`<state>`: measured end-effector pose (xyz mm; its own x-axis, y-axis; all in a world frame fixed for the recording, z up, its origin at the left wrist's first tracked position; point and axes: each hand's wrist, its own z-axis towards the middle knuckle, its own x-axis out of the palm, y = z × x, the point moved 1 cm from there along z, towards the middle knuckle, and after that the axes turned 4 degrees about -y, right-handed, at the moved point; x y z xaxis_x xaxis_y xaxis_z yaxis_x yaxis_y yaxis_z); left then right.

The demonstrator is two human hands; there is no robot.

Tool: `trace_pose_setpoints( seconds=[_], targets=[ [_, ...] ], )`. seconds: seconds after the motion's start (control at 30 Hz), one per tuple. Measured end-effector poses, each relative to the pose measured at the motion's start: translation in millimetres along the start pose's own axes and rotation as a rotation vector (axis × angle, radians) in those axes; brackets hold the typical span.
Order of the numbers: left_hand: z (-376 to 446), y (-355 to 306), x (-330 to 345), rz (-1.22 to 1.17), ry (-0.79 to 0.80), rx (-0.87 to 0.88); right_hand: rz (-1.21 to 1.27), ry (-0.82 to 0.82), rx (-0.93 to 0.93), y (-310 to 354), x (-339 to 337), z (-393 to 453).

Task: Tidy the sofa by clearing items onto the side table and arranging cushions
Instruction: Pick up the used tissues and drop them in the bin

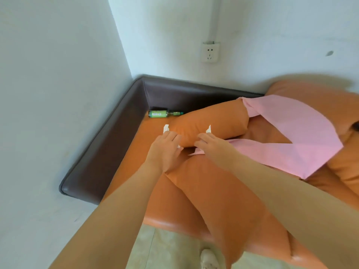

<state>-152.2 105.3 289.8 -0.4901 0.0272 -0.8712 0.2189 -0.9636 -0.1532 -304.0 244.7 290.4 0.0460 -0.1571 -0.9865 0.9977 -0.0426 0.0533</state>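
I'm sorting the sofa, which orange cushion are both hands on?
The far orange leather cushion lying across the seat: left hand and right hand rest on its near edge. The other orange cushion lies under the forearms, nearer the camera.

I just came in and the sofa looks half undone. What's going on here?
A person is tidying the orange sofa. Both hands rest on an orange cushion: the left hand and right hand each have a grip on a white scrap, perhaps tissue. A pink cloth is draped over the cushions. A green bottle lies on its side in the corner, not yet cleared.
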Motion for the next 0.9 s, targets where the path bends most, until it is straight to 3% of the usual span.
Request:
trace_pose_setpoints(
  seconds=[0.43, 0.9],
  targets=[
    [88.0, -191.6, 19.1, -0.069, 0.052, 0.267, -0.091, -0.053, 0.354, -78.3, -94.4, -176.9],
    [173.1, -490.4, 98.1, -0.188, 0.053, 0.401, -0.132, 0.028, 0.559, -227.5, -170.8, -451.3]
  ],
)
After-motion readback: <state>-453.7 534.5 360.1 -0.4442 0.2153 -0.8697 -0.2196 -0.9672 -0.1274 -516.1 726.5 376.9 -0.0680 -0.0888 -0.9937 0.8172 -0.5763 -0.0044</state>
